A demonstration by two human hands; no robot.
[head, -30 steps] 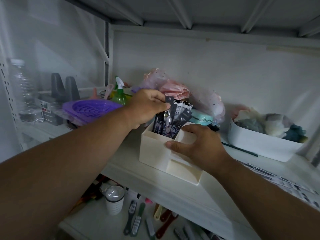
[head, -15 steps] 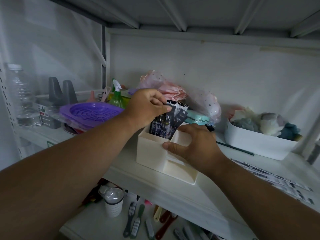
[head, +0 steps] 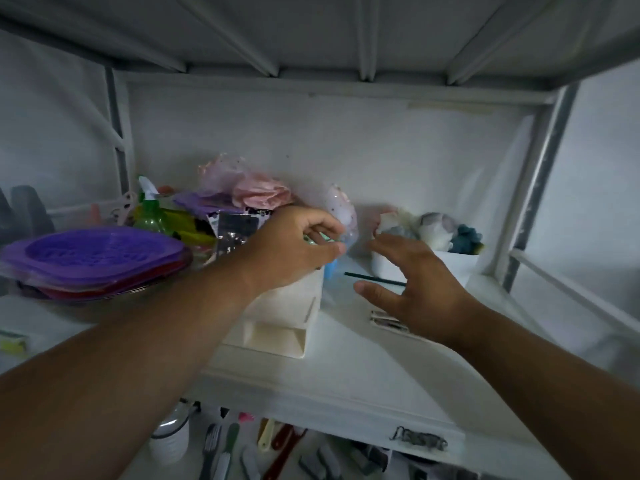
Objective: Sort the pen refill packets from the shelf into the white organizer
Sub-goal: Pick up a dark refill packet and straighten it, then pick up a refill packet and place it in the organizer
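Both hands have come off their earlier spots: right hand let go of the white organizer and now floats to its right, fingers spread and relaxed, holding nothing. Left hand moved from the packet tops to over the organizer's top right edge, fingers loosely curled; cannot tell if it pinches anything, a bit of teal shows under the fingertips. View also swung, so the shelf reads more head-on and blurrier.

Pen refill packets stand upright in the organizer's back compartment, just left of and behind the left hand, dark with light tops. Organizer sits under the left wrist, its low front tray toward the camera. More flat packets lie on the shelf directly beneath the right palm, partly hidden by it. A thin dark stick lies between the two hands, behind the right thumb. White bin with soft toys sits beyond the right fingertips. Purple basket and green spray bottle are well left of the left forearm.

Step, as a judgement: one batch looks dropped in, hands resetting for the next pick. Next move likely calls for the right hand to lower onto the flat packets below it, gather them by an edge, lift, and feed them upright beside the ones already standing, left hand steadying the organizer.
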